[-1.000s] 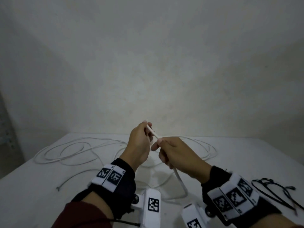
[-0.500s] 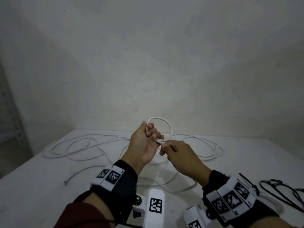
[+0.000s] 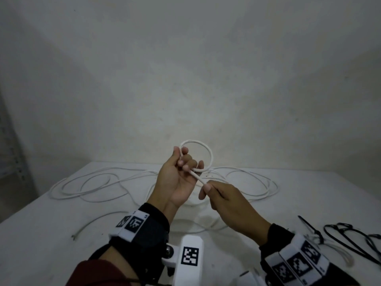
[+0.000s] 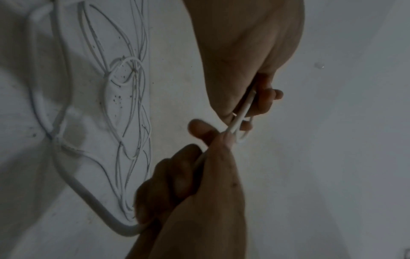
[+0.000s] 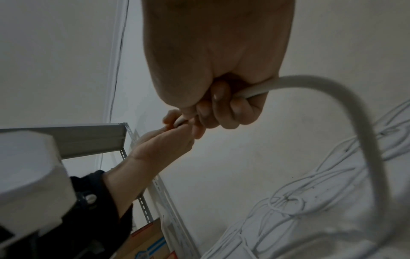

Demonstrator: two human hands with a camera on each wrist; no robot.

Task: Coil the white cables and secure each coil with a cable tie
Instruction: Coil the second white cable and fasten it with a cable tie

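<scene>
Above the table [image 3: 51, 234], left hand [image 3: 175, 180] grips the cable loop [image 3: 206, 150]; right hand [image 3: 228, 203] pinches its tail.

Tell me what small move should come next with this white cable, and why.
Probably swing the right hand up and around to lay a second loop beside the first, then hand it to the left hand. Only one small loop stands above the left fingers, the right hand grips the cable just below it, and most of the cable lies loose on the table.
</scene>
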